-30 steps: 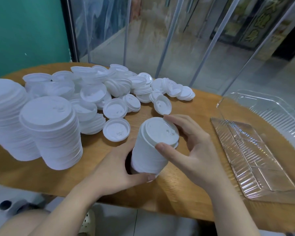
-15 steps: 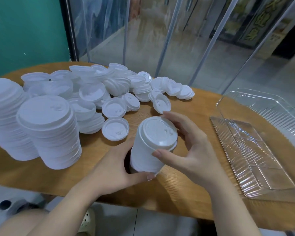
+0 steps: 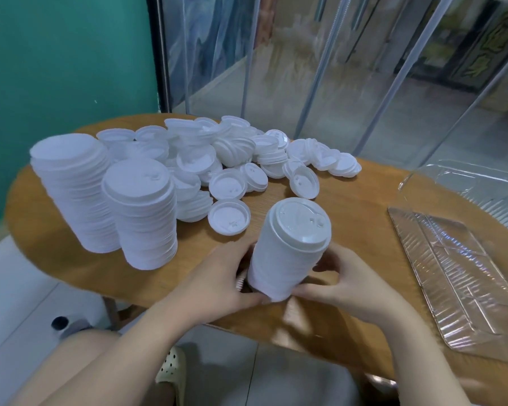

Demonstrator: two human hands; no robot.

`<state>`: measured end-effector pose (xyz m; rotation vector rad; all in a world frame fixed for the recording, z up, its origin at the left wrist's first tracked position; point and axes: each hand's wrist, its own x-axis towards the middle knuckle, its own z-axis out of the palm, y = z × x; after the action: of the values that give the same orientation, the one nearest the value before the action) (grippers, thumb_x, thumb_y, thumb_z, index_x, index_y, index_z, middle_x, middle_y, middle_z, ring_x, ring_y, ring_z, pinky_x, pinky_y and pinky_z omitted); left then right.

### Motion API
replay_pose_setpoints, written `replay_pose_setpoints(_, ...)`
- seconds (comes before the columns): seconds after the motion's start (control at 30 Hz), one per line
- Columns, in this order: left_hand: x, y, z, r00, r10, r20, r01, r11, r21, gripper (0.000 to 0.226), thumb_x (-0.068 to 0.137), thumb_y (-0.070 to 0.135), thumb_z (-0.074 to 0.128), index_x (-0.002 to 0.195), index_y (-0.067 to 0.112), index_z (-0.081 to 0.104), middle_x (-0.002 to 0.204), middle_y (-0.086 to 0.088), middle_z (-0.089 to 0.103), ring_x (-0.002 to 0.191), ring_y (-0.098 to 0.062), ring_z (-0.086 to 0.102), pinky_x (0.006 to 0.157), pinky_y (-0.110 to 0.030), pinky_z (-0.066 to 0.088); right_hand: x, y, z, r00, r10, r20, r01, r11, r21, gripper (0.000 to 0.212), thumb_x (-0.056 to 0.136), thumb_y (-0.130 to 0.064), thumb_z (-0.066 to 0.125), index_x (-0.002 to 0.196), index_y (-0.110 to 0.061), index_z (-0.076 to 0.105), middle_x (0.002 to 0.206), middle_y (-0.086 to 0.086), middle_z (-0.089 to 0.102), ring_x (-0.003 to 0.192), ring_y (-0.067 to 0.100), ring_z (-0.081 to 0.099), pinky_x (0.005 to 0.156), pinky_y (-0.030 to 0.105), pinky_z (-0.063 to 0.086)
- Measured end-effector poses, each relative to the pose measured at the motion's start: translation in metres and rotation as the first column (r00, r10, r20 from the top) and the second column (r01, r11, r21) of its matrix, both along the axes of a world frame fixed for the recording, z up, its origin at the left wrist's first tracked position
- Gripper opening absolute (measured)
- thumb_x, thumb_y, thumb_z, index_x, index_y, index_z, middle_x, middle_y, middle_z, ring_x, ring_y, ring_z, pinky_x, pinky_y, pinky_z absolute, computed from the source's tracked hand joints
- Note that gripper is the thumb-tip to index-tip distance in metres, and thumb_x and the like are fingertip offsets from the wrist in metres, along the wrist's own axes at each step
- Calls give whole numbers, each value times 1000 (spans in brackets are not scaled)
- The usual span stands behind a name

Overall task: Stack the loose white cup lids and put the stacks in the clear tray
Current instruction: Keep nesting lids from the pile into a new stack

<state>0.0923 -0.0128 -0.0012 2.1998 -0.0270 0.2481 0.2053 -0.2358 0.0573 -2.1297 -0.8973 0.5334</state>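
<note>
Both hands clasp a tall stack of white cup lids (image 3: 288,247) near its base, tilted, at the near edge of the round wooden table (image 3: 349,200): the left hand (image 3: 217,284) curls round its left side, the right hand (image 3: 345,284) round its right. Two finished stacks (image 3: 141,218) stand left; loose lids (image 3: 229,159) lie behind. The clear tray (image 3: 458,276) sits apart at right.
</note>
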Motion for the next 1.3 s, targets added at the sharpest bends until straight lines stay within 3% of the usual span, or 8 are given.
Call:
replay_pose_setpoints(0.17, -22, -2, 3, 997, 79, 23, -79, 997, 13, 66, 75, 42, 88, 133, 41, 56, 122, 23, 66, 115, -3, 62, 96, -39, 53, -10, 12, -15, 999, 9, -40, -11, 1000, -30, 55, 71, -42, 88, 118, -46, 61, 112, -30, 69, 104, -3, 65, 94, 33, 56)
replay_pose_setpoints(0.37, -55, -4, -7, 965, 260, 40, -262, 964, 53, 60, 73, 46, 84, 127, 41, 58, 108, 28, 64, 103, 1, 58, 86, -32, 46, -28, 34, -21, 998, 56, 0, -56, 998, 8, 57, 77, -36, 88, 117, -56, 53, 108, -39, 62, 100, -11, 60, 80, 17, 47)
replay_pose_setpoints(0.5, -78, -2, -14, 904, 420, 75, -425, 904, 52, 57, 76, 50, 83, 128, 40, 60, 114, 24, 68, 110, -2, 62, 92, -40, 53, -41, 57, -26, 996, 92, -18, -91, 994, 57, 52, 78, -39, 87, 111, -61, 53, 105, -38, 63, 99, -12, 60, 80, 15, 48)
replay_pose_setpoints(0.67, -90, 0, -23, 786, 611, 91, -616, 786, 48, 47, 83, 55, 76, 124, 43, 57, 117, 27, 65, 114, -3, 60, 97, -43, 51, -51, 78, -29, 997, 80, 9, -80, 991, 108, 46, 87, -31, 83, 116, -52, 54, 100, -25, 63, 90, -21, 55, 71, 0, 40)
replay_pose_setpoints(0.77, -89, -1, -25, 740, 665, 97, -671, 741, 37, 46, 84, 53, 74, 124, 38, 58, 117, 24, 64, 112, -6, 59, 97, -42, 49, -49, 85, -35, 996, 86, 19, -88, 989, 122, 46, 88, -35, 82, 126, -46, 58, 102, -24, 63, 94, -13, 57, 75, 5, 41)
replay_pose_setpoints(0.9, -89, 2, -26, 728, 679, 92, -684, 729, 35, 45, 84, 49, 76, 124, 38, 59, 116, 23, 64, 110, -8, 58, 94, -35, 46, -47, 89, -40, 995, 95, 33, -99, 988, 122, 46, 88, -37, 81, 120, -56, 53, 100, -28, 63, 96, -12, 57, 76, 8, 42)
replay_pose_setpoints(1.1, -88, 10, -27, 734, 675, 77, -678, 735, 18, 47, 84, 44, 79, 125, 30, 60, 116, 16, 65, 109, -10, 57, 94, -36, 49, -45, 96, -45, 993, 100, 57, -107, 986, 131, 49, 87, -40, 80, 117, -64, 49, 109, -32, 63, 100, -4, 59, 80, 13, 44)
replay_pose_setpoints(1.3, -91, 13, -25, 738, 673, 52, -674, 739, -3, 43, 87, 35, 81, 124, 31, 61, 114, 21, 62, 106, -2, 53, 87, -10, 37, -46, 104, -52, 990, 113, 81, -125, 980, 155, 49, 88, -44, 78, 130, -52, 56, 114, -36, 60, 99, 1, 59, 84, 21, 48)
